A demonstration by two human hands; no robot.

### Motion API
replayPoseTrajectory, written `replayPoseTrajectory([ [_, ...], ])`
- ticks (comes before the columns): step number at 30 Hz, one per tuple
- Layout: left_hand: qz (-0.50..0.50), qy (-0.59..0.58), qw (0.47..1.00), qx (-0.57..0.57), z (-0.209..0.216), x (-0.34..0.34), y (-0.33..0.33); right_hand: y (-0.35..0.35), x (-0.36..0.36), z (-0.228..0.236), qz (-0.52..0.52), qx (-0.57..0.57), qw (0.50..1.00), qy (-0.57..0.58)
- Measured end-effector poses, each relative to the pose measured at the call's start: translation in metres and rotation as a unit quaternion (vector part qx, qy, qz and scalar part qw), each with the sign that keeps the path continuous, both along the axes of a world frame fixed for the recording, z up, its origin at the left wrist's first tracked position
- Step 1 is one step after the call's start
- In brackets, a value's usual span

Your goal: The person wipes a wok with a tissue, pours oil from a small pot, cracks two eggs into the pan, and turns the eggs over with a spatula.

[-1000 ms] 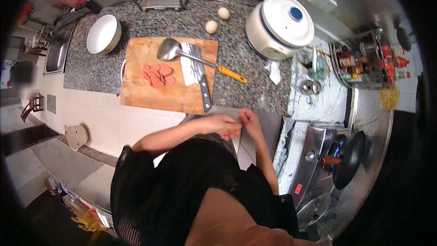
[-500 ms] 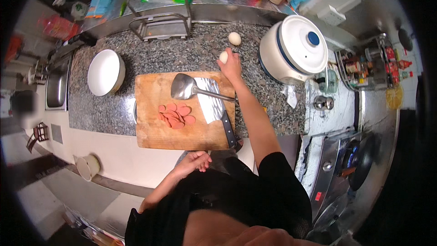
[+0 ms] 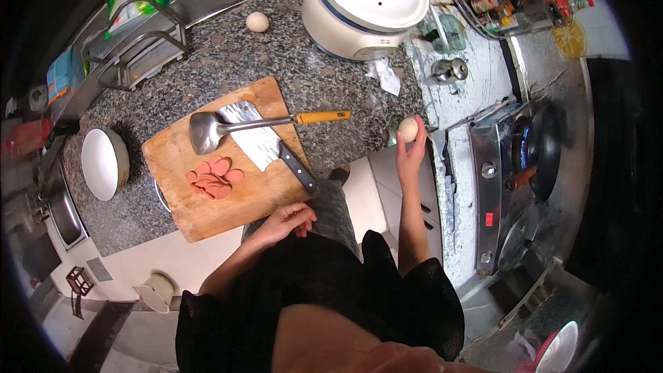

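My right hand (image 3: 409, 154) holds an egg (image 3: 408, 129) in its fingers, near the counter's right end on the stove side. My left hand (image 3: 286, 223) is by the front edge of the wooden cutting board (image 3: 238, 215), loosely curled with nothing visible in it. On the board lie a pile of pink sausage slices (image 3: 215, 177), a cleaver (image 3: 254, 139) with a black handle and a metal spatula (image 3: 206, 132). The spatula rests across the cleaver's blade, its yellow handle reaching past the board's right edge. A second egg (image 3: 257, 22) sits on the counter farther back.
A white lidded cooker (image 3: 369, 10) stands at the back, with a crumpled tissue (image 3: 386, 76) beside it. At the far left is a white bowl (image 3: 105, 164). To the right, a black wok (image 3: 547, 152) sits over a blue flame on the gas stove (image 3: 489, 197). A metal rack (image 3: 138, 52) stands behind the board.
My right hand has carried the egg from the back of the counter to the right and nearer. The view has turned toward the stove. My left hand stays by the board's front edge.
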State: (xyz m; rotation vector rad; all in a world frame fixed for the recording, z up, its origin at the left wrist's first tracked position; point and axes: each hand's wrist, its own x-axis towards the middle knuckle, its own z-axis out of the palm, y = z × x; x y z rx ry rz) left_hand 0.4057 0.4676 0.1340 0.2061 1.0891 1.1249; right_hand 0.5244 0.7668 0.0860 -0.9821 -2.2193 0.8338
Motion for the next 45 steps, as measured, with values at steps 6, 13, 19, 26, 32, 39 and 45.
replayPoseTrajectory([
  [6, -0.038, 0.013, 0.999, -0.008, 0.003, 0.000, 0.014, -0.006, 0.004, -0.003, 0.044, 0.034, 0.997, -0.062],
  [13, -0.047, 0.020, 0.999, 0.002, 0.003, -0.003, 0.025, -0.014, 0.015, -0.032, 0.041, 0.049, 0.996, -0.062],
  [19, -0.061, 0.098, 0.993, 0.029, 0.014, -0.013, 0.053, -0.021, 0.018, 0.009, 0.002, -0.498, 0.832, 0.245],
  [26, -0.114, 0.455, 0.819, 0.331, 0.147, -0.015, 0.219, 0.009, 0.060, 0.169, 0.108, -0.597, 0.716, 0.346],
  [32, -0.253, 0.408, 0.731, 0.485, 0.234, 0.085, 0.383, 0.105, 0.160, 0.258, 0.095, -0.452, 0.806, 0.370],
  [39, -0.269, 0.477, 0.713, 0.439, 0.226, 0.235, 0.571, 0.261, 0.297, 0.274, -0.036, -0.259, 0.954, 0.149],
  [45, -0.321, 0.344, 0.827, 0.306, 0.178, 0.304, 0.663, 0.353, 0.352, 0.233, -0.093, -0.240, 0.966, 0.015],
])
